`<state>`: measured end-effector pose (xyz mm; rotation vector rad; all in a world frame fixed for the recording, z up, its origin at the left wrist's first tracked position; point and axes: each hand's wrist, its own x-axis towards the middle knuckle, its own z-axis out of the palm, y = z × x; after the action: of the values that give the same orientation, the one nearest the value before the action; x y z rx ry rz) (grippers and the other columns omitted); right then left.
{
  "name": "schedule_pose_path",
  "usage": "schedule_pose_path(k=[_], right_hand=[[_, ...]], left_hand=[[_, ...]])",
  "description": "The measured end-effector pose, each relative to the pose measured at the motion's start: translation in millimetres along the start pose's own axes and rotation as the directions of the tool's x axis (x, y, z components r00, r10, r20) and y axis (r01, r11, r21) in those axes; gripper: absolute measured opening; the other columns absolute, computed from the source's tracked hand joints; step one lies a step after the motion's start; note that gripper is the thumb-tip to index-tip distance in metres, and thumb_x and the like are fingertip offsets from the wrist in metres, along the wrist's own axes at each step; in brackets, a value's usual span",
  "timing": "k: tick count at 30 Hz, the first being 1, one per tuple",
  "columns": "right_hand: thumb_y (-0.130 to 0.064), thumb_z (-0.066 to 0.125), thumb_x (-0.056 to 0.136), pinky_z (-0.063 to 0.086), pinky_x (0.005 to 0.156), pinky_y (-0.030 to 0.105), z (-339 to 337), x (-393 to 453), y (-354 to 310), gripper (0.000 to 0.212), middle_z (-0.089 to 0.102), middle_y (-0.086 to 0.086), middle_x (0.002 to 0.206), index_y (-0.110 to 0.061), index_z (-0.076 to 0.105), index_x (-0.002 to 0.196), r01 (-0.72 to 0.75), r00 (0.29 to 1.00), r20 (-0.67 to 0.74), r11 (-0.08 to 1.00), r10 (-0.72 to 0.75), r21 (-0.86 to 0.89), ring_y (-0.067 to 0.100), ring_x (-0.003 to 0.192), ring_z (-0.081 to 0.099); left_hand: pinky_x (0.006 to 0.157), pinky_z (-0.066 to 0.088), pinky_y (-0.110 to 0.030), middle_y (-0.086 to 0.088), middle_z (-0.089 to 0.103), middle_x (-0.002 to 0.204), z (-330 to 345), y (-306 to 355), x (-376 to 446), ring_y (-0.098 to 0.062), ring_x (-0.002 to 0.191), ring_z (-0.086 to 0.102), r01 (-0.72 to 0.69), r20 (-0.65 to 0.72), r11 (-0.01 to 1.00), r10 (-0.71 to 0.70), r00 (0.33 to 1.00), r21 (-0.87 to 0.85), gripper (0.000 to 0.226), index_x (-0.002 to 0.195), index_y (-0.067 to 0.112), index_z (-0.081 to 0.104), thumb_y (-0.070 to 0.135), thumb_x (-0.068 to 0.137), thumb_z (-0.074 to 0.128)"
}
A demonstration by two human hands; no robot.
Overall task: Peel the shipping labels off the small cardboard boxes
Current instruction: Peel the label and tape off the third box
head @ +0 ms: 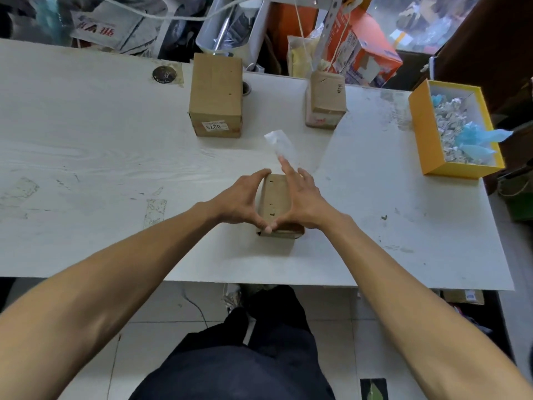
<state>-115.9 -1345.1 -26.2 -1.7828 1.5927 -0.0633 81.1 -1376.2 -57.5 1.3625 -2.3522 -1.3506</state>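
On the worktop (86, 125) two more cardboard boxes stood well beyond, one (215, 96) with a printed label facing me, beside a yellow tray (427, 140) of crumpled scraps. The small brown box (274, 197) sat between my hands. My left hand (239, 203) curled round its side in a grip; my right hand (302, 200) pressed it, its fingertips holding up a translucent strip (281, 145)

1. Both forearms are bare, with no sleeves showing.
2. The left hand (240, 204) and right hand (304, 202) wear no gloves, rings or watch.
3. Dark navy trousers (239, 368) cover the legs.
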Motion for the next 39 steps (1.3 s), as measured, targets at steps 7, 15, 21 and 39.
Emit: schedule_pose_path(k=[7, 15, 21, 39], right_hand=[[-0.031, 0.073, 0.082, 0.044, 0.092, 0.029, 6, 17, -8, 0.094, 0.065, -0.001, 0.118, -0.049, 0.012, 0.150, -0.059, 0.944, -0.288, 0.942, 0.159, 0.329, 0.015, 0.105, 0.058], [-0.050, 0.088, 0.060, 0.023, 0.117, 0.043, 2, -10, 9, 0.140, 0.016, 0.005, 0.159, -0.040, -0.019, 0.150, 0.050, 0.993, -0.113, 0.987, -0.033, 0.153, 0.026, 0.144, 0.018], [-0.048, 0.088, 0.059, 0.044, 0.099, 0.036, 0, 0, 7, 0.127, 0.050, 0.002, 0.135, -0.040, 0.003, 0.152, -0.051, 0.984, -0.160, 0.979, 0.083, 0.195, 0.023, 0.119, 0.049], [-0.038, 0.086, 0.069, 0.042, 0.088, 0.026, -21, 0, 27, 0.116, 0.055, -0.001, 0.130, -0.039, 0.008, 0.154, -0.032, 0.997, -0.070, 0.981, 0.046, 0.190, 0.019, 0.111, 0.054]], left_hand=[[0.085, 0.048, -0.036, -0.003, 0.066, 0.110, -4, 9, 16, -0.022, 0.110, 0.059, 0.059, -0.241, 0.990, -0.089, 0.966, -0.128, 0.050, 0.107, 0.012, 0.060, 0.039, 0.073, 0.085], [0.120, 0.026, -0.043, -0.005, 0.018, 0.163, -1, 10, 0, -0.026, 0.147, 0.023, 0.021, -0.025, 0.998, -0.020, 0.999, 0.052, 0.133, 0.158, 0.019, 0.015, 0.059, 0.054, 0.089], [0.087, 0.048, -0.035, -0.003, 0.059, 0.124, -7, 18, 15, -0.021, 0.111, 0.055, 0.018, -0.102, 0.999, -0.023, 0.995, -0.048, 0.082, 0.125, 0.014, 0.053, 0.041, 0.059, 0.094], [0.079, 0.051, -0.040, 0.004, 0.058, 0.106, 3, 26, 42, -0.020, 0.103, 0.053, -0.026, -0.071, 0.982, 0.040, 0.997, 0.187, 0.088, 0.117, 0.017, 0.060, 0.071, 0.051, 0.082]])
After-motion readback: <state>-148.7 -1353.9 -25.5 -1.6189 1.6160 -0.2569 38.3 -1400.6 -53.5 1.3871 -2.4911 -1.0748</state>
